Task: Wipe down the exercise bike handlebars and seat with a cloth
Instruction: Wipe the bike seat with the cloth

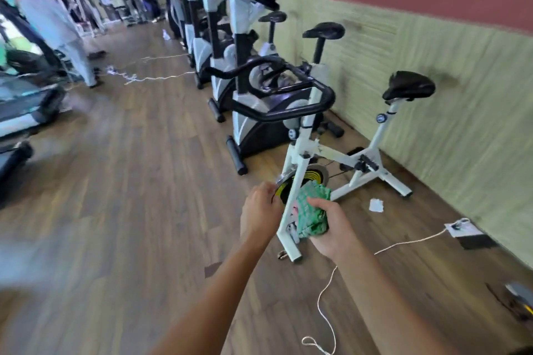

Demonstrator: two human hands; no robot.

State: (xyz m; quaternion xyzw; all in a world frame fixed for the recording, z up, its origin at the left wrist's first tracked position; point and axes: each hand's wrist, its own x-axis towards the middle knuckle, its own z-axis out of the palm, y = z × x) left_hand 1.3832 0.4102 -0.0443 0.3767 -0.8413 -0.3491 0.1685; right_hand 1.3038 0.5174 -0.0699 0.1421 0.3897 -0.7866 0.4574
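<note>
R hand [331,228] grips a bunched green cloth [313,212], held low in front of the white exercise bike [305,150]; L hand [261,207], fingers curled, grip unclear. Black handlebars [300,95] & seat [409,85] sit well above the cloth.

Counted here: 2 hands, the left hand [261,212] and the right hand [334,229]; 1 green cloth [311,212]; 2 white exercise bikes with 2 black seats [409,86] [324,29]; 1 scrap of paper [376,206].
</note>
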